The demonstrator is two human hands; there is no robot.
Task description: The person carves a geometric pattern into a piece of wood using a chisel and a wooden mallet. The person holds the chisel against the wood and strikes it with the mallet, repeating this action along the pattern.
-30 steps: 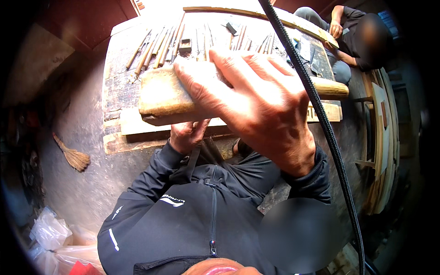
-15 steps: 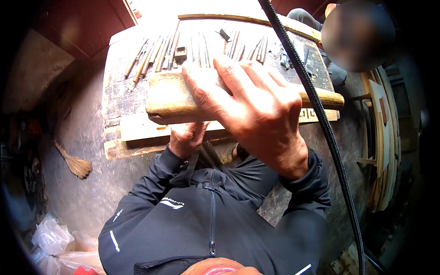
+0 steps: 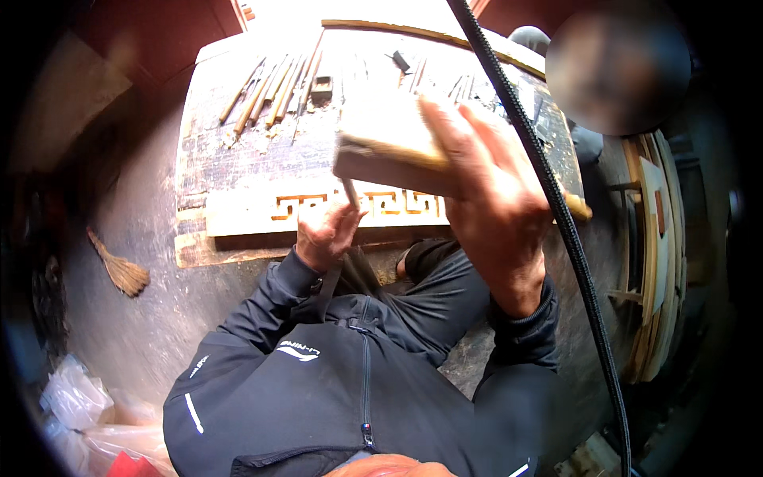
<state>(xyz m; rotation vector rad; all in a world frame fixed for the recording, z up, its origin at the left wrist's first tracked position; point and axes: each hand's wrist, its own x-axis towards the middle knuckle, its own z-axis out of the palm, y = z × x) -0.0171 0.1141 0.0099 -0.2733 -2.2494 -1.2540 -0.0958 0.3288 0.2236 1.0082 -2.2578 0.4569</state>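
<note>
My right hand [image 3: 501, 211] grips a wooden mallet [image 3: 389, 159]. Its blocky head points left, and the end of its handle shows to the right past my hand. Below the head, my left hand [image 3: 326, 234] is closed around a slim chisel [image 3: 350, 192], which stands nearly upright at a pale wooden board [image 3: 242, 216]. A geometric key pattern is cut into that board along the table's near side. The mallet head is just above the chisel's top; whether they touch I cannot tell. Part of the carved pattern is hidden behind the mallet and my right hand.
Several carving tools [image 3: 274, 91] lie on the worktable [image 3: 195, 151], beside a small dark block [image 3: 322, 89]. A black cable [image 3: 556, 191] crosses the view. A person [image 3: 588, 143] is at the far right, near leaning boards [image 3: 656, 254]. A broom [image 3: 123, 270] and plastic bags [image 3: 79, 397] are at left.
The mallet has moved right and tilted, its head now nearer the chisel top. More of the carved board and the chisel are visible. My left hand stays almost in place.
</note>
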